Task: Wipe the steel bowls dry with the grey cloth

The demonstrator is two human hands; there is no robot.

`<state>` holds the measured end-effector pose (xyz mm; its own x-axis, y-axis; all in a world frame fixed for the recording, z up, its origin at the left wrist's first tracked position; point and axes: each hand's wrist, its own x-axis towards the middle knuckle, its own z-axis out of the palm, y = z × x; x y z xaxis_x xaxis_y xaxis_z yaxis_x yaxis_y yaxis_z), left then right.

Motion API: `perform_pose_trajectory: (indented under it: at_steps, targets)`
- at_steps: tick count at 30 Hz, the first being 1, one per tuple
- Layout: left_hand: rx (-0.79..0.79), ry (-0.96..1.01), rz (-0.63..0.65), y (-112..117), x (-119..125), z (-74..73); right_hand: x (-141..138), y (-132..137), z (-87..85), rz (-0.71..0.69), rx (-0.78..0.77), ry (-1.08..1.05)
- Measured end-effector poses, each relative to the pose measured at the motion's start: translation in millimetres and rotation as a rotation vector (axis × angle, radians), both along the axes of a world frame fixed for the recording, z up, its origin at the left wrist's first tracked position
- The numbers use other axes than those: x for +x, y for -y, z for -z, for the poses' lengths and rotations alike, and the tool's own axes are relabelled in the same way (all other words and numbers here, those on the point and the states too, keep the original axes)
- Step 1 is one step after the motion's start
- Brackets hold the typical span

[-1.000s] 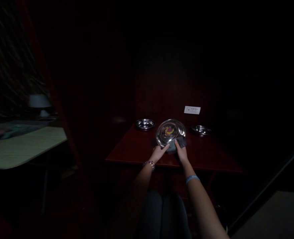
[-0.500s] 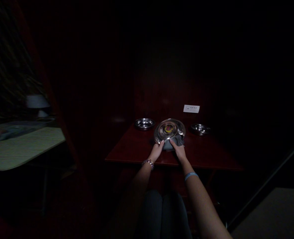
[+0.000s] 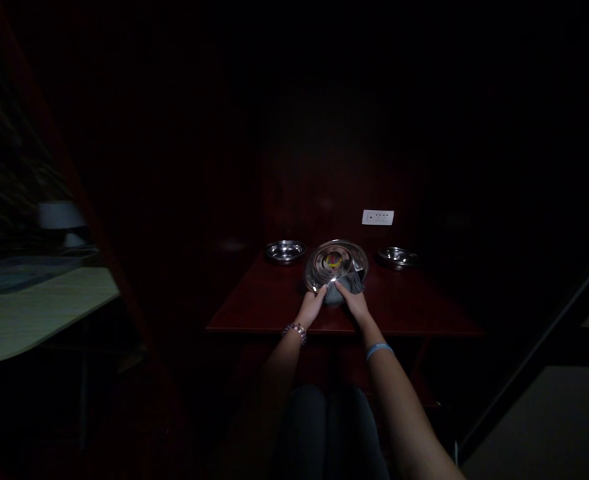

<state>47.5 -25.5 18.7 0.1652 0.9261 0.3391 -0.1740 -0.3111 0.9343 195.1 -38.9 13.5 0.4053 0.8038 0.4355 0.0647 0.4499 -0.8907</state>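
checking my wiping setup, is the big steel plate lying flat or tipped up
Tipped up: the steel plate faces the camera, near edge gripped by the left hand and the right hand with a grey cloth.

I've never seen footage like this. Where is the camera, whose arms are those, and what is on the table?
There is no machine here. The camera sits on a person's head and looks forward and down, so the two bare arms coming in from below are that person's own. The room is dim. The left hand, with a beaded bracelet on its wrist, has a grip on the near edge of a round steel plate, which is tilted towards the camera above the dark red table. The right hand, with a blue wristband, presses a grey cloth against the plate's lower rim. Behind stand a left bowl and a right bowl, both steel.
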Motion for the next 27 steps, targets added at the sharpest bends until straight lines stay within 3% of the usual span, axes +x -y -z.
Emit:
perform_pose_trajectory:
  at_steps: [5,16,22,27]
  targets:
    - [-0.009,0.033,0.047,0.7,4.0,-0.1,-0.6,10.2,-5.2,-0.060,-0.008,-0.026]
    - [-0.008,0.086,-0.067,-5.6,2.3,2.4,-1.1,10.3,-5.2,0.025,-0.031,-0.009]
    - [0.001,0.133,-0.153,0.0,-2.2,-5.5,-1.2,11.8,-4.2,0.050,-0.032,-0.029]
    - [0.011,0.066,-0.059,7.4,-6.1,-9.8,1.0,11.2,-3.3,0.077,0.001,-0.064]
